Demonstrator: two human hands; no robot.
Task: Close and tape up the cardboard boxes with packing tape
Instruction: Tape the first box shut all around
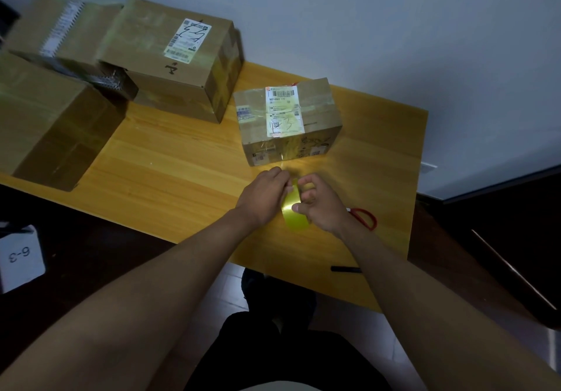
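Now the yellow tape roll (295, 215) sits above the table (170, 178) near its front edge, gripped between both hands: the left hand (263, 199) curls around its left side, the right hand (322, 206) pinches its right. Just behind stands a small taped box (288, 121); larger boxes (173, 62) crowd the table's far left corner. Red scissors (365, 217) lie just right of the right hand.

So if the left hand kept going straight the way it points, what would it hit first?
Probably the small cardboard box, just beyond the left hand, which grips the yellow tape roll. Depth is unclear.
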